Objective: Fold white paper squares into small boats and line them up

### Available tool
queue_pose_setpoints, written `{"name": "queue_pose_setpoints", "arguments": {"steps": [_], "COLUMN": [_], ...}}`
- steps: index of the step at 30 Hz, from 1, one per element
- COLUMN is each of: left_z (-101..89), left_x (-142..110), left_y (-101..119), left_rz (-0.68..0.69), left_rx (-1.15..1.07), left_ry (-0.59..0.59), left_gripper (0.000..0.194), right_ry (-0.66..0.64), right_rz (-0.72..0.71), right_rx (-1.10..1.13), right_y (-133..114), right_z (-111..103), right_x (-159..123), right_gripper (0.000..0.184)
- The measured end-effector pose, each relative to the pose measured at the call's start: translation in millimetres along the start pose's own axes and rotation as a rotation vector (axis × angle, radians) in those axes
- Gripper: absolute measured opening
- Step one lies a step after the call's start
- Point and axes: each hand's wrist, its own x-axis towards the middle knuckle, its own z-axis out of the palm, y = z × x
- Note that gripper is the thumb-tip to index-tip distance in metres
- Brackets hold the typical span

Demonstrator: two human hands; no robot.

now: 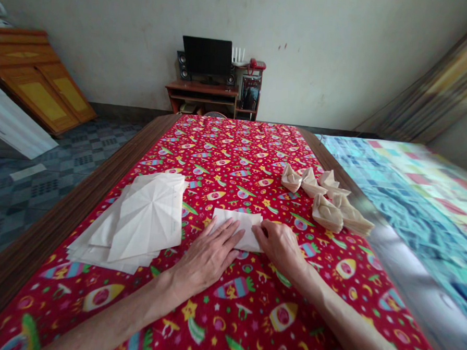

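Note:
A folded sheet of white paper [236, 225] lies on the red patterned tablecloth [234, 159] in the middle of the table. My left hand [209, 254] rests flat on its left part, fingers stretched out. My right hand [279, 245] presses on the paper's right edge with its fingers curled down onto it. To the left lies a stack of creased white paper sheets [137, 222]. To the right sit several folded cream paper shapes [326, 201].
The table has a dark wooden rim [59, 213]. A bed with a blue patterned cover [420, 205] stands at the right. A desk with a monitor [207, 56] stands at the far wall, wooden cabinets [38, 81] at the left.

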Motion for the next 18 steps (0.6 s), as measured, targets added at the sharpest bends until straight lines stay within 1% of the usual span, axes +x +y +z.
{"name": "queue_pose_setpoints", "arguments": {"steps": [5,13,18], "left_z": [-0.3,0.0,-0.8], "left_x": [2.6,3.2,5.1], "left_y": [4.0,9.9,13.2], "left_rz": [0.000,0.039,0.049], "left_rx": [0.018,-0.009,-0.013], "left_ry": [-0.003,-0.088,-0.104], "left_gripper": [0.044,0.049,0.048], "right_ry": [-0.005,0.004,0.007], "right_rz": [-0.006,-0.015,-0.024], "right_rx": [0.011,0.000,0.008], "right_y": [-0.9,0.2,0.2], "right_z": [-1.5,-1.4,-1.0], "right_x": [0.3,-1.8,-1.1], "right_gripper": [0.032,0.030,0.030]}}
